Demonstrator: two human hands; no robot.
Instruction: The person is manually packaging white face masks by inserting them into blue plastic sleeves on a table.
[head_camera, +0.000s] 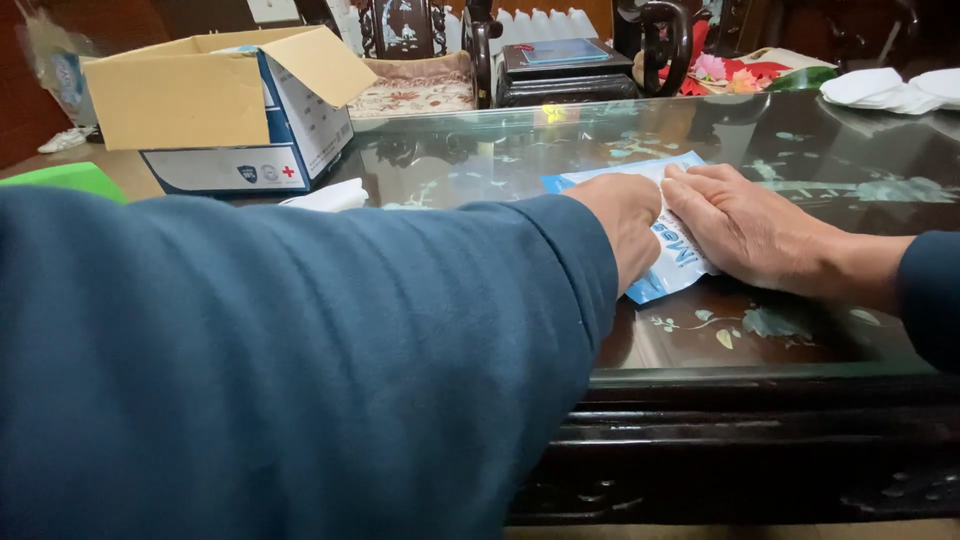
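Note:
A flat blue and white plastic packet (672, 255) lies on the glass-topped dark wooden table (760, 335). My left hand (628, 222) is curled into a fist and rests on the packet's left part; its blue sleeve fills the near left of the view. My right hand (748, 232) lies flat, fingers together, pressing on the packet's right side. The two hands touch each other over the packet. Most of the packet is hidden under them.
An open cardboard box (225, 105) with blue and white sides stands at the table's far left, a white folded item (330, 196) beside it. White flat pieces (890, 88) lie far right. A dark box (565, 70) and carved chairs stand behind. A green object (70, 178) sits far left.

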